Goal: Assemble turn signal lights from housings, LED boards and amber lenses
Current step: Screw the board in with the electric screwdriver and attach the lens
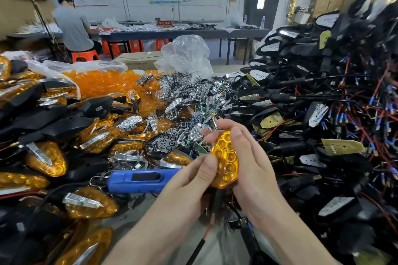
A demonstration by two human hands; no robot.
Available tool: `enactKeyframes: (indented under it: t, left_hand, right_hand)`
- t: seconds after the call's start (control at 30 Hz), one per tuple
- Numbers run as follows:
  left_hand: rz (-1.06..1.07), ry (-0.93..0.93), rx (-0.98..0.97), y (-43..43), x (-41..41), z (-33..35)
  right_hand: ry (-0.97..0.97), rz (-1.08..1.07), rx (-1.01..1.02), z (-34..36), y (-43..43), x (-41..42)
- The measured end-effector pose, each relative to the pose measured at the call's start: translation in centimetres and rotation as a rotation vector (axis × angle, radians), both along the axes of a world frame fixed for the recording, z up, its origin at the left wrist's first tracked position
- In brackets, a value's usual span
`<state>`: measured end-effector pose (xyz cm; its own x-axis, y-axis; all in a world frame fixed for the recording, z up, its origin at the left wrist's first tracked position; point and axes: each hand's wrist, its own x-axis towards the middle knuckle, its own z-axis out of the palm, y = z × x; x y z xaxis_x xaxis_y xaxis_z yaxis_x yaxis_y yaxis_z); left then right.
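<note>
- Amber lens [226, 159], lower centre of the frame, held upright between both hands.
- Left hand [193, 176] pinches its left edge.
- Right hand [247, 157] grips its right side.

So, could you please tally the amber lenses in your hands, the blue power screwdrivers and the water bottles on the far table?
Amber lens held: 1
Blue power screwdriver: 1
Water bottles: 2
Total: 4

Saw glossy, faceted amber plastic on lens [226, 157]; matt black plastic on housings [64, 127]; mirror-bright chrome on reflectors [129, 123]; smooth blue plastic on tool [137, 180]; crinkled clear film on bag [185, 54]; brown cardboard on box [137, 58].
</note>
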<state>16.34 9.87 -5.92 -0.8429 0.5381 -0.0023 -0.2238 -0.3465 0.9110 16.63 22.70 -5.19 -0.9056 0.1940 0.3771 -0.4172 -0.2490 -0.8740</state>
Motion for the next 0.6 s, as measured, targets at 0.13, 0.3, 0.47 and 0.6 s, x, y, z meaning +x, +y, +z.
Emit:
enactKeyframes:
  t: [0.13, 0.3, 0.47, 0.6]
  left_hand:
    - [-0.062, 0.044, 0.024, -0.4, 0.0, 0.2]
    - [0.241, 0.543, -0.408, -0.9, -0.2, 0.6]
    - [0.437, 0.766, -0.640, -1.2, 0.1, 1.0]
    - [0.493, 0.833, -0.712, -1.4, 0.3, 1.0]
  right_hand:
    - [0.074, -0.063, 0.173, -0.2, 0.0, 0.1]
    - [0.015, 0.059, 0.147, -0.9, -0.3, -0.2]
    - [-0.028, 0.265, -0.020, -1.2, -0.7, -0.5]
    - [0.001, 0.376, -0.191, -1.2, -0.6, -0.5]
